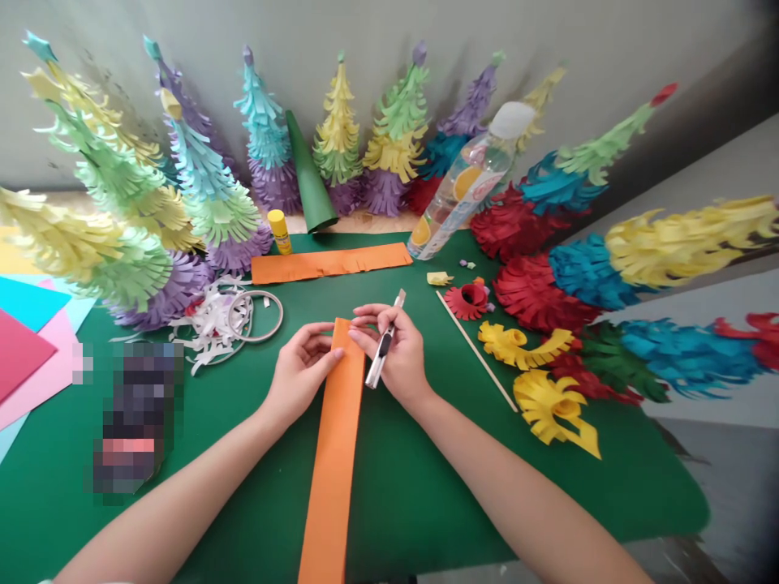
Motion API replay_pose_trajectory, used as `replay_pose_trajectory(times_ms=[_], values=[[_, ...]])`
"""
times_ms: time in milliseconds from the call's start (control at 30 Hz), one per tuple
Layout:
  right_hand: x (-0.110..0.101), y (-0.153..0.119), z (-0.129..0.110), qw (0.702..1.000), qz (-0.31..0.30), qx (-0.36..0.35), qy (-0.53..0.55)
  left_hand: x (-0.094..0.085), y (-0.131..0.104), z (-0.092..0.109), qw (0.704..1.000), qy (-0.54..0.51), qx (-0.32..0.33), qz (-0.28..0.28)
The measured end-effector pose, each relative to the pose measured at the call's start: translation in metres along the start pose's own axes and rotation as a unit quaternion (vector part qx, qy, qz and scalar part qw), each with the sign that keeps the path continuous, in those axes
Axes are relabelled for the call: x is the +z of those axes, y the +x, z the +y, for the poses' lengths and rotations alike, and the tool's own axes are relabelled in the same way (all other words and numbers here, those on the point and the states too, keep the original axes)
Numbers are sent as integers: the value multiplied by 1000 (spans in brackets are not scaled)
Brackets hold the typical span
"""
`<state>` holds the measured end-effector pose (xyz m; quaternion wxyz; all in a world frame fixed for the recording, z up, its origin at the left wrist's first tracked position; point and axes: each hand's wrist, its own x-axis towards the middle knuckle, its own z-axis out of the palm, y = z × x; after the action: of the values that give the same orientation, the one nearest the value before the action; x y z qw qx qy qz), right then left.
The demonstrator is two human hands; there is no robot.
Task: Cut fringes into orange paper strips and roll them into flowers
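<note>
Orange strip (338, 434), upper end, under left thumb (330, 360)

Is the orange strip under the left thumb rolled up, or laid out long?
Laid out long: the orange strip runs straight from the left hand to the picture's bottom edge.

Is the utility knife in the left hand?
No, the right hand holds the utility knife; the left hand holds an orange paper strip.

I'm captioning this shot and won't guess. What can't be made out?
In the head view:
Held orange strip: near end, cut off by bottom edge.
Craft knife: middle, partly covered by right hand.
Dark object at left: identity, masked by pixel blocks.
Bottle: label lettering, too small.
</note>
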<state>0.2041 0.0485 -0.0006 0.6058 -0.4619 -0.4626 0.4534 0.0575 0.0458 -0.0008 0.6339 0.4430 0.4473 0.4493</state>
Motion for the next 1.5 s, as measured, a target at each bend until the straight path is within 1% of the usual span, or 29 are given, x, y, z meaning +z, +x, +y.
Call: replay_pose_trajectory(times_ms=[100,200,267,367,500,667,867,967,1067,1233,1400,1500], values=[[1,-2,-2,999,27,-18,-30,0,0,1,1000,-6,-7,28],[3,-5,-2,999,20,20,-23,0,0,2,998,-21,5,54],[5,-6,-2,998,10,53,-21,0,0,3,998,-22,5,55],[7,-6,-1,996,24,73,-39,1,-1,5,999,-7,-8,51],[6,-5,1,996,38,75,-41,2,-1,6,998,1,-18,53],[5,-3,3,994,48,90,-34,2,0,5,998,-25,-34,56],[5,-3,1,994,38,97,-14,3,0,6,996,-28,-41,73],[6,-3,-1,994,33,106,2,4,0,8,996,-26,-44,72],[6,-3,-3,994,33,107,-5,4,0,8,996,-26,-44,72],[4,-1,-2,995,33,83,-34,3,-1,7,998,-16,-37,58],[1,2,4,996,46,44,-56,2,-2,9,996,-10,-83,-15],[0,3,9,997,45,36,-59,2,-2,6,996,6,-78,-32]])
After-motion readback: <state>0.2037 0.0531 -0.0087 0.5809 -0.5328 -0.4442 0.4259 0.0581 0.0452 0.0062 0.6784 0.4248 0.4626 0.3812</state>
